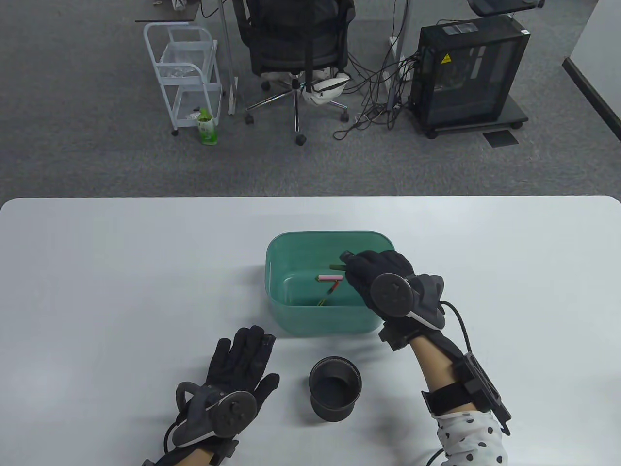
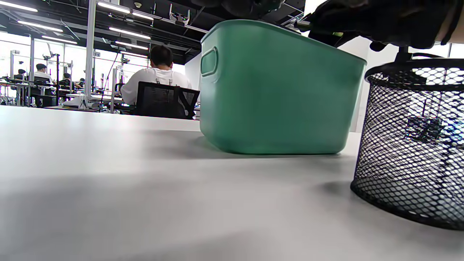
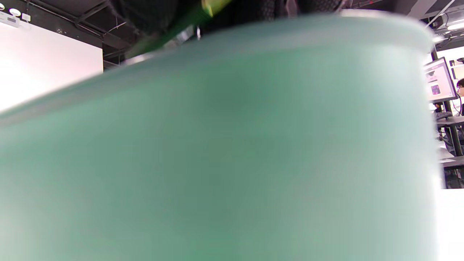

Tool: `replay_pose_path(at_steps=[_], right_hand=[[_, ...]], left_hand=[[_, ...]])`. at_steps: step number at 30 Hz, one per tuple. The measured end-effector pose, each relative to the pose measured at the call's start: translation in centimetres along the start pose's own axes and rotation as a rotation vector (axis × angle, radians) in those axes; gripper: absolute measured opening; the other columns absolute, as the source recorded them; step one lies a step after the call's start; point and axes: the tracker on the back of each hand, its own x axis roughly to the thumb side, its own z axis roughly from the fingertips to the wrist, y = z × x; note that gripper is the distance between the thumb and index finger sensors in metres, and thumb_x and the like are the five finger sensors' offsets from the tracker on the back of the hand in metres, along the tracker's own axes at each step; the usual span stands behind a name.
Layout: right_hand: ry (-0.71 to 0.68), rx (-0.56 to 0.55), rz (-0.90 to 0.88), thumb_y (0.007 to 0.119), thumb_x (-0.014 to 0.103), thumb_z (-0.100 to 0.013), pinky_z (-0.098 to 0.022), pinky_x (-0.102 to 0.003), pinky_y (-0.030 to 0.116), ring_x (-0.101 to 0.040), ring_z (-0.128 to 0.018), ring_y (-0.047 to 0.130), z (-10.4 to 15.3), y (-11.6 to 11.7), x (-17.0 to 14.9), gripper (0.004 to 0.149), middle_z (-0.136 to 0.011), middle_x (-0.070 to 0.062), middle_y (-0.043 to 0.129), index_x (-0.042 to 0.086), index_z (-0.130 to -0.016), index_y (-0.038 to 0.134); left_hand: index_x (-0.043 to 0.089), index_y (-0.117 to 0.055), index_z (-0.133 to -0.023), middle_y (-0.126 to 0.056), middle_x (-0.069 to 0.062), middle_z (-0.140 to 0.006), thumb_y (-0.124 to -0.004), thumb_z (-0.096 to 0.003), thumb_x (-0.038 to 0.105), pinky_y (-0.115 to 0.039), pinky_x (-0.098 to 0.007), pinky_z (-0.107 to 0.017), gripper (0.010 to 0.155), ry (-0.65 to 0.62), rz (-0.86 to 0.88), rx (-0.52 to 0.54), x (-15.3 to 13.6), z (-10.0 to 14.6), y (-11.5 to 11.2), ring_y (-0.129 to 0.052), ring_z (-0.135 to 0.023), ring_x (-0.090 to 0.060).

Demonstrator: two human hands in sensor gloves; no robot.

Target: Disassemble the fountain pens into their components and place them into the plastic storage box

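Observation:
A green plastic storage box (image 1: 291, 310) stands mid-table; its wall (image 2: 275, 94) fills much of the left wrist view and its side (image 3: 217, 152) nearly all of the right wrist view. Inside lie a pink pen part (image 1: 330, 278) and a thin red-and-yellow part (image 1: 328, 294). My right hand (image 1: 356, 267) hovers over the box's right side and grips a green pen piece (image 1: 336, 266), whose end pokes out to the left; the same green pen piece (image 3: 174, 32) shows blurred above the rim. My left hand (image 1: 245, 349) lies flat on the table, fingers straight, holding nothing.
A black mesh pen cup (image 1: 335, 388) stands in front of the box, between my hands; the mesh cup (image 2: 413, 145) is close on the left wrist's right. Beyond the table's far edge are an office chair (image 1: 298, 53), a white cart (image 1: 187, 73) and a computer case (image 1: 468, 73).

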Motion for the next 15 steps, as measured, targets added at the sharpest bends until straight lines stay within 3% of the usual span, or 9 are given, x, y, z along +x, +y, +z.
replay_pose_path(at_steps=[15], right_hand=[[-0.064,0.000,0.052,0.061,0.054,-0.057,-0.086,-0.048,0.037,-0.023,-0.113,0.052,1.3,-0.3,0.2,0.064,-0.123,0.000,0.045,0.033,-0.117,0.051]], left_hand=[[0.013,-0.037,-0.127,-0.036,-0.015,-0.134,-0.046,-0.0685,0.051,-0.022,-0.056,-0.088,0.071,-0.002,-0.001,-0.004,0.0,0.0,-0.1,-0.034,-0.122,-0.039]])
